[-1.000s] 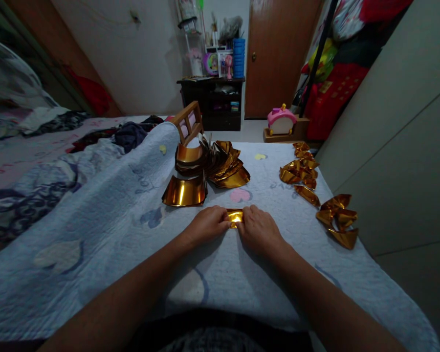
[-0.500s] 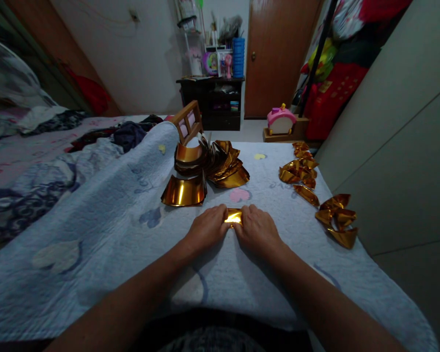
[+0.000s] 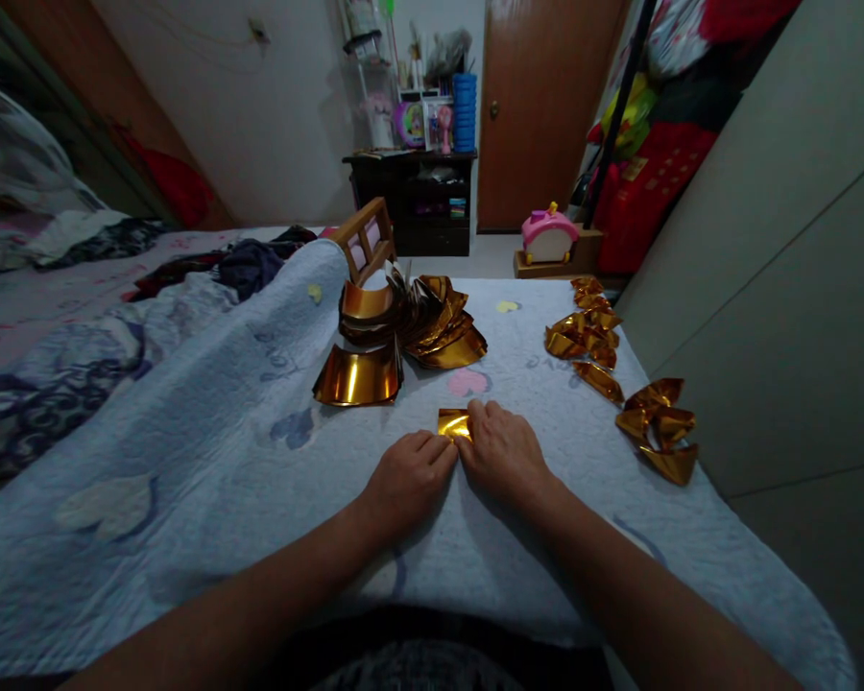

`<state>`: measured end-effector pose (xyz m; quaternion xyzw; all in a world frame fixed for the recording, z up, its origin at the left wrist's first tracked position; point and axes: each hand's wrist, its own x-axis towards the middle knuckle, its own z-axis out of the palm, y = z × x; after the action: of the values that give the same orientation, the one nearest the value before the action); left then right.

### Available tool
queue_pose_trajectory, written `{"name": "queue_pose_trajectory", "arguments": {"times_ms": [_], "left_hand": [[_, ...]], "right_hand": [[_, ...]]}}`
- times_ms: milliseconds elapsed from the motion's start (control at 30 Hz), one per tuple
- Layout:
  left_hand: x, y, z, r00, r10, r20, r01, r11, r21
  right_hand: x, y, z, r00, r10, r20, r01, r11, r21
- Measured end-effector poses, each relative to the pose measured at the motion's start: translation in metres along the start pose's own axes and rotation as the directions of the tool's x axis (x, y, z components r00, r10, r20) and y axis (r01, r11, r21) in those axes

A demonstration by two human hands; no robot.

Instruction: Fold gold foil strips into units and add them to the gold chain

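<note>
Landmark: gold stack (image 3: 410, 326), set on the quilt (image 3: 187, 451).

- Both bare forearms are seen entering from the near edge, well short of the stack.
- Left hand (image 3: 409, 475): lies knuckles up, nearer than the stack. Its fingers are curled and the tips are set against the near left corner of 1 foil piece (image 3: 450, 422). A pinch cannot be told.
- Right hand (image 3: 504, 451): lies just right of the left hand, the 2 nearly touching. Its fingers are laid over the foil's right part. Whether the foil is gripped or only pressed cannot be told.
- The foil piece is found flat on the quilt, in front of the stack and slightly to its right; only the far left part is uncovered.
- 1 curved sheet (image 3: 358, 376) is stood at the stack's near left, touching it.
- 2 groups of folded pieces are seen right of the stack: 1 nearer (image 3: 659, 427), 1 level with it (image 3: 587, 331).
- A wooden frame (image 3: 362, 240) is propped just behind the stack.
- Beyond the stack, a pink toy (image 3: 547, 235), a dark cabinet (image 3: 418, 197) and a door (image 3: 540, 106) are noted.
</note>
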<state>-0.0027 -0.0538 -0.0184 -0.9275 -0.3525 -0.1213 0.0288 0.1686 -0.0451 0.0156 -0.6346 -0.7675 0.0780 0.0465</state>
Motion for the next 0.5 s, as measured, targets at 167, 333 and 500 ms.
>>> {"name": "queue_pose_trajectory", "arguments": {"times_ms": [167,333,500], "left_hand": [[0.003,0.003,-0.001,0.999,-0.004,0.035,0.002,0.999,0.033],[0.005,0.004,-0.003,0.997,0.001,0.072,-0.006,0.997,0.071],[0.006,0.004,-0.006,0.995,0.013,0.102,-0.024,0.994,0.103]], "right_hand": [[0.0,0.004,0.001,1.0,0.015,-0.001,-0.015,1.0,0.016],[-0.001,0.016,-0.001,0.998,0.069,0.011,-0.069,0.998,0.012],[0.0,0.029,-0.006,0.995,0.08,0.053,-0.082,0.996,0.038]]}}
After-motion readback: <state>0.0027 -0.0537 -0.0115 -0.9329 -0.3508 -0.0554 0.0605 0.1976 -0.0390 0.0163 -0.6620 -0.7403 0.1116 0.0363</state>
